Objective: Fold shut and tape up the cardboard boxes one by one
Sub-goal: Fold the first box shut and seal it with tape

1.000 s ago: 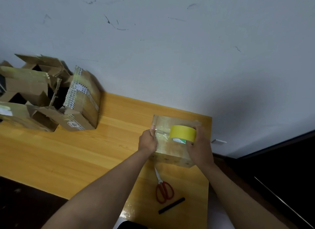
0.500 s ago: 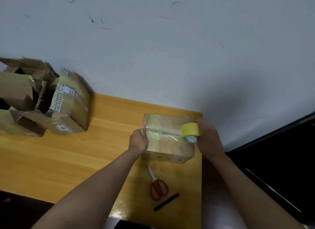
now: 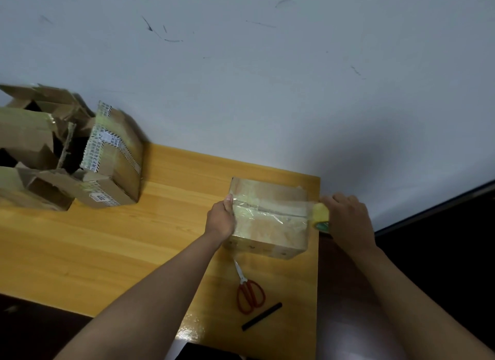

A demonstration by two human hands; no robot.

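Here, closed box (image 3: 269,215), clear tape across top, 2 hands.

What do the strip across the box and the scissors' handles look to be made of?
The strip looks like clear glossy plastic film: the cardboard box shows through and it catches glare. The scissors seem to have red plastic or coated handles with pale, metal-looking blades; the view is too coarse to be sure.
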